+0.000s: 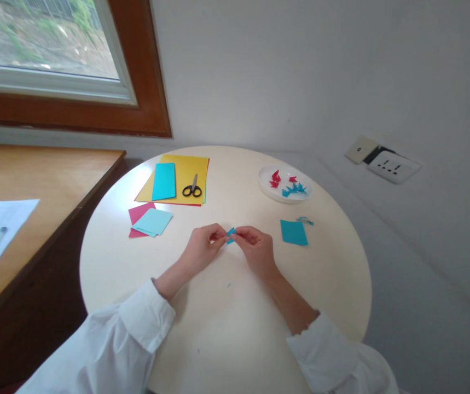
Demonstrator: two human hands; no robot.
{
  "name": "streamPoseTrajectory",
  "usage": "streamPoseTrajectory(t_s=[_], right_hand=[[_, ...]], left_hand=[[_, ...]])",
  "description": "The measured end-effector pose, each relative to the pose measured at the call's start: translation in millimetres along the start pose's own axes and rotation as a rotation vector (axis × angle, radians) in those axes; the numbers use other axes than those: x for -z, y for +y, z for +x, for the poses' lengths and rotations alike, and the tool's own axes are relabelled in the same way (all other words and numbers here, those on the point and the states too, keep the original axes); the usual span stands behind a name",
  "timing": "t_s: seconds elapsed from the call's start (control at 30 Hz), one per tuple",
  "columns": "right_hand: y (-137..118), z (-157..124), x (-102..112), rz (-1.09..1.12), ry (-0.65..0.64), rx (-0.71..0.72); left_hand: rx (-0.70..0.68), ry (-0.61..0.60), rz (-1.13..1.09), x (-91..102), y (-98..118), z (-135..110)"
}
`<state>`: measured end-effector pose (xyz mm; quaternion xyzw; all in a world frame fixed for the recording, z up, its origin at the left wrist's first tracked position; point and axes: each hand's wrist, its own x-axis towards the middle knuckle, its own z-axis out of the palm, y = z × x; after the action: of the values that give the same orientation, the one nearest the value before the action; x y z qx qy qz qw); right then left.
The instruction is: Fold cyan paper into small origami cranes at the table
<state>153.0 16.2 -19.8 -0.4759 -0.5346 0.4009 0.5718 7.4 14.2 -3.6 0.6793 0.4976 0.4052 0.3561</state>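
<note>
Over the middle of the round table, a small folded piece of blue paper (230, 236) is pinched between both sets of fingertips. My left hand (206, 245) is closed on its left side, and my right hand (256, 249) grips its right side. The fingers cover part of the paper, so its exact shape cannot be made out. To the right of my right hand lie a flat blue paper square (294, 232) and a thin curled blue strip (305, 220). A white dish (265, 189) behind them holds several small folded red (275, 178) and blue paper pieces (294, 190).
At the back left, black-handled scissors (192, 189) and a blue paper rectangle (163, 181) rest on yellow sheets (185, 169). Pink and pale blue squares (152, 221) lie nearer. A wooden desk (46, 169) with papers and a pen stands left; the wall borders the table (218, 339).
</note>
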Motion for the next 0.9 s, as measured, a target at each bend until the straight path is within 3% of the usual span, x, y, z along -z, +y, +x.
streamPoseTrajectory(t_s=[0.33,0.73,0.9], right_hand=[[5.3,2.3,1.9,0.008,0.027,-0.059],[5.7,2.4,-0.7,0.073,0.079,-0.085],[6.3,3.8,0.5,0.109,0.039,-0.101]], left_hand=[[0.086,-0.012,-0.093,-1.8,-3.1,0.3],[0.065,-0.003,-0.234,-3.1,1.5,0.8],[0.003,-0.016,-0.224,-4.6,-2.8,0.7]])
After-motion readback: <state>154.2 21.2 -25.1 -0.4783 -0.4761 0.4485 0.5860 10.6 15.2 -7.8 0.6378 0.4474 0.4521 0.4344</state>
